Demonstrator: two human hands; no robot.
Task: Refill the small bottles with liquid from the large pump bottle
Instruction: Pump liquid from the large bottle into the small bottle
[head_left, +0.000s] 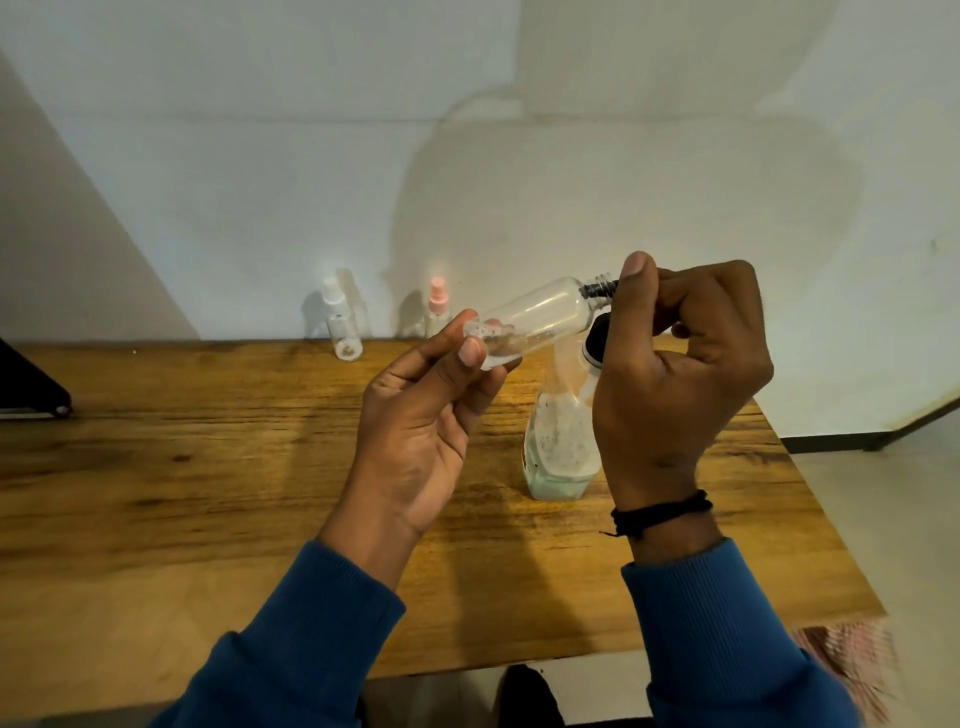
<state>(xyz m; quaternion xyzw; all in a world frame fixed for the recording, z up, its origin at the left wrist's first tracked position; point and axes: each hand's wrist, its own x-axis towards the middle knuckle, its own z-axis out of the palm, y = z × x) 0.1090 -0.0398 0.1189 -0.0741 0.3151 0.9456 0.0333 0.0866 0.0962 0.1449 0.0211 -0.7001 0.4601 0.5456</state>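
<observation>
My left hand (426, 421) grips the base of a small clear bottle (540, 317), held nearly sideways above the table with its neck pointing right. My right hand (675, 374) pinches that bottle's threaded neck, where a black cap part shows. Behind my right hand stands the large pump bottle (558, 447), clear with pale liquid low inside; its black and white top is partly hidden. Two more small bottles stand at the wall: one with a white cap (343, 327), one with a pink cap (439, 306).
The wooden table (208, 467) runs to a right edge near the floor. A dark object (31, 384) lies at the far left of the table. A white wall rises behind. A dark shoe (530, 696) shows under the front edge.
</observation>
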